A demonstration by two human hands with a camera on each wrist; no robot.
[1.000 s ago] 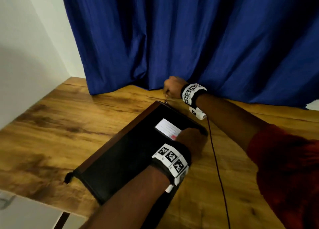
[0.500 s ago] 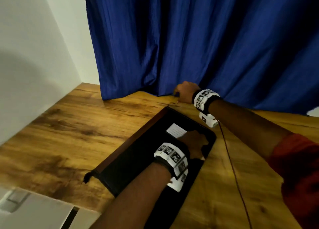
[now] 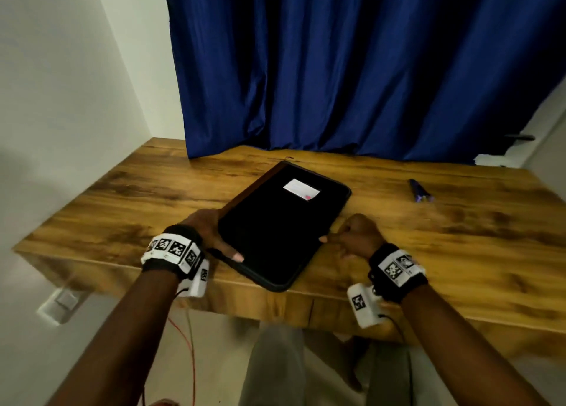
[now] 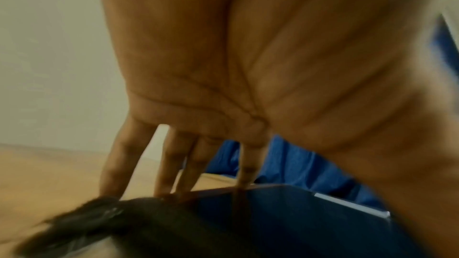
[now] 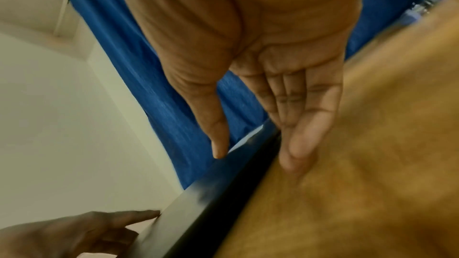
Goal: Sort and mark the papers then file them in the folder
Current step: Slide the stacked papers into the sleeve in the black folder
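Black folder (image 3: 277, 228) flat on the bench (image 3: 128, 197), lying at a slant, near corner just over the front edge; white label (image 3: 301, 189) with a small pink mark near its far end.

Left hand (image 3: 211, 232) at the folder's left edge, thumb laid on the cover near the corner, fingers (image 4: 116, 166) straight and spread, tips down at the folder's edge and on the wood: an open grip, resting rather than clutching. In the left wrist view the folder (image 4: 285, 213) glossy and dark, with a blurred dark strap or tassel (image 4: 82, 221) at its near corner.

Right hand (image 3: 356, 237) just beside the folder's right edge, thumb tip touching that edge; from the head view knuckles bent, but in the right wrist view fingers (image 5: 298, 125) straight and together along the dark edge (image 5: 223, 193), thumb apart: open, holding nothing.

Pen (image 3: 419, 190) with a purple end lying well apart, far right on the bench.

Bench of warm wood with dark grain streaks; blue curtain (image 3: 337, 69) hanging in folds behind, hem on the far edge; pale wall (image 3: 61, 99) at left, meeting the bench corner; pale floor (image 3: 214, 359) below the front edge; white fitting (image 3: 61, 304) low on the wall at left; thin red wire (image 3: 190, 353) trailing from the left wrist band.
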